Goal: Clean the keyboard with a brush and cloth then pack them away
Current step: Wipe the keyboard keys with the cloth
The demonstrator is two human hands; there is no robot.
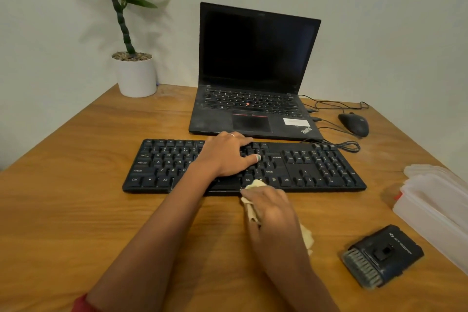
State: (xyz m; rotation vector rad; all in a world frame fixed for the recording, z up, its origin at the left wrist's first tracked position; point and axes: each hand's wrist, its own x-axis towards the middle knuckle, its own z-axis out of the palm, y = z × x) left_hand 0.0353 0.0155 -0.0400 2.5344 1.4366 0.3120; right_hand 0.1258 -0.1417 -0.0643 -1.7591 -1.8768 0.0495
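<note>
A black keyboard (316, 167) lies across the wooden desk (101, 210) in front of a laptop. My left hand (225, 157) rests flat on the middle keys, fingers spread toward the right. My right hand (271, 213) grips a pale yellow cloth (254, 185) and holds it against the keyboard's front edge near the right Alt key; more cloth (307, 238) sticks out behind the hand. A black brush (382, 256) with grey bristles lies on the desk at the lower right, apart from both hands.
An open black laptop (253, 58) stands behind the keyboard. A black mouse (354, 124) and cables lie to its right. A potted plant (135, 71) sits at the back left corner. A translucent plastic box (435, 200) stands at the right edge.
</note>
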